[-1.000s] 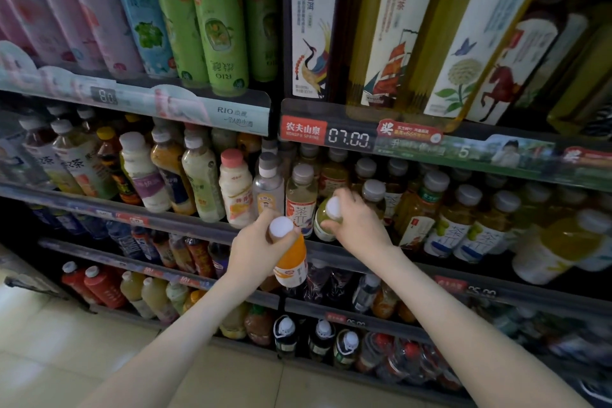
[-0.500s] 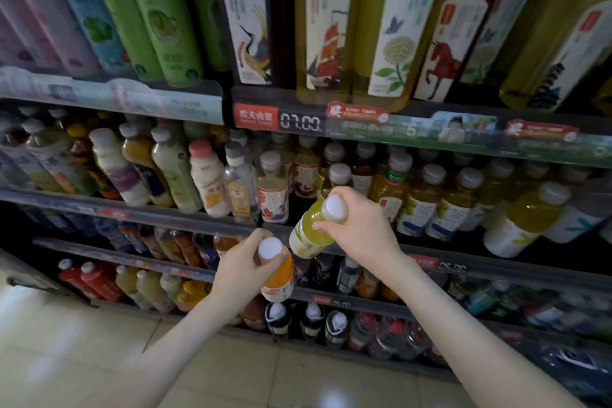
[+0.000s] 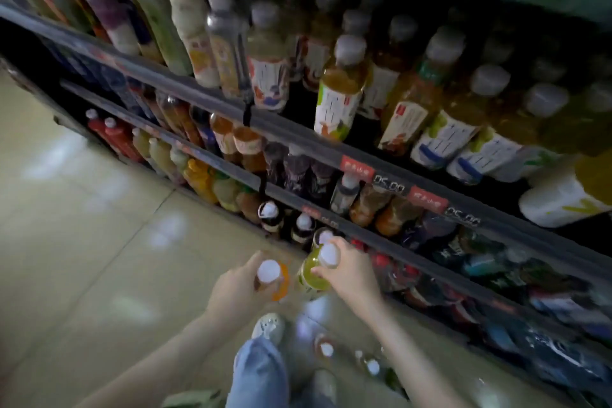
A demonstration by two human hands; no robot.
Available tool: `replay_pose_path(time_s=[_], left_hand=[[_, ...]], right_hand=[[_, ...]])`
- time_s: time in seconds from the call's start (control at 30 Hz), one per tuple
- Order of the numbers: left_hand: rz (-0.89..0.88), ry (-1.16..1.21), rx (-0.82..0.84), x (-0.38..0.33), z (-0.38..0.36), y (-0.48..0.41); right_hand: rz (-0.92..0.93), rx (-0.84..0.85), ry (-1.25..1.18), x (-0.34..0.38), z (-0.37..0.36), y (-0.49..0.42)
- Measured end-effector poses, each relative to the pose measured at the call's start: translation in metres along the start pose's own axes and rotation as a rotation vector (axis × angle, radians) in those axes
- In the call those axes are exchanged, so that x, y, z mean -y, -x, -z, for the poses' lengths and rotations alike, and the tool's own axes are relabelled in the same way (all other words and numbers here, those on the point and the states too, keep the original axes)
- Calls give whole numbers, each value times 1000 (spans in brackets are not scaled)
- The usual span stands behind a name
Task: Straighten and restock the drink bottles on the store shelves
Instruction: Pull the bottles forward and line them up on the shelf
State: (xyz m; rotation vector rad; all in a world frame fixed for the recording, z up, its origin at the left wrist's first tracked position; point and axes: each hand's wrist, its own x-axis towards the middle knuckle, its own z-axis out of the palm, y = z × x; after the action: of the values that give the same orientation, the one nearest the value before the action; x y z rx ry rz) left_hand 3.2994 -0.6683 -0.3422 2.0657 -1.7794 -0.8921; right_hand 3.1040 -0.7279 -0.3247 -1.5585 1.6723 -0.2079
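- A leg in pale blue jeans [image 3: 261,374] and a light-coloured shoe [image 3: 270,325] stand on the beige tiled floor [image 3: 82,242].
- Just right of the shoe, small white-capped bottles [image 3: 326,348] stand on the floor. There are perhaps three, though the blur makes the count unsure.
- The left hand [image 3: 236,288] has its grip curled round the neck of a small orange plastic bottle with a white cap [image 3: 269,271]. The cap shows above the fingers and the body sits below them.
- The right hand [image 3: 352,275] pinches a yellow-green plastic bottle with a white cap [image 3: 314,272] just under the cap. Its body leans away to the left of the palm, close beside the orange bottle.
- Both bottles are held off the shelves, above the floor and in front of the lowest shelf.
- Behind them, dark bottles with white caps [image 3: 269,209] stand on that lowest shelf.
- Higher up, a dark grey shelf rail [image 3: 198,93] carries red price tags [image 3: 357,169].
- Farthest back, amber tea bottles with white caps and white labels [image 3: 337,93] fill the shelf above that rail in rows.
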Motion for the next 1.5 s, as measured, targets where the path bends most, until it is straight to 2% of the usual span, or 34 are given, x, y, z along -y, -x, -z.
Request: replay_pose_path(time_s=[0.1, 0.2, 0.57, 0.7, 0.8, 0.87, 0.93, 1.03, 1.1, 1.17, 1.27, 1.37, 1.5], left_hand=[[68, 52, 78, 36, -55, 0], [140, 86, 89, 77, -107, -6], [262, 51, -31, 260, -299, -56], [282, 45, -38, 298, -337, -68], [310, 48, -24, 305, -342, -65], [318, 53, -8, 294, -331, -59], [317, 78, 5, 272, -309, -50], [297, 129, 4, 220, -254, -37], [250, 161, 9, 173, -204, -27], [189, 201, 2, 121, -146, -18], [95, 305, -33, 44, -51, -6], [-78, 363, -30, -33, 35, 7], [-282, 495, 6, -116, 112, 19]], right_hand=[[-86, 76, 3, -52, -64, -22], [-141, 109, -15, -107, -127, -49], [-188, 212, 126, -298, -358, -175], [-203, 253, 217, -349, -411, -203], [-263, 317, 268, -358, -427, -201], [-232, 382, 304, -347, -421, -191], [-160, 400, 216, -320, -401, -176], [-32, 451, -46, -241, -339, -142], [106, 537, -95, -180, -286, -111], [204, 545, -138, -126, -232, -79], [253, 382, -255, -52, -139, -32], [312, 201, -318, 13, -48, 17], [361, -18, -469, 59, 47, 71]])
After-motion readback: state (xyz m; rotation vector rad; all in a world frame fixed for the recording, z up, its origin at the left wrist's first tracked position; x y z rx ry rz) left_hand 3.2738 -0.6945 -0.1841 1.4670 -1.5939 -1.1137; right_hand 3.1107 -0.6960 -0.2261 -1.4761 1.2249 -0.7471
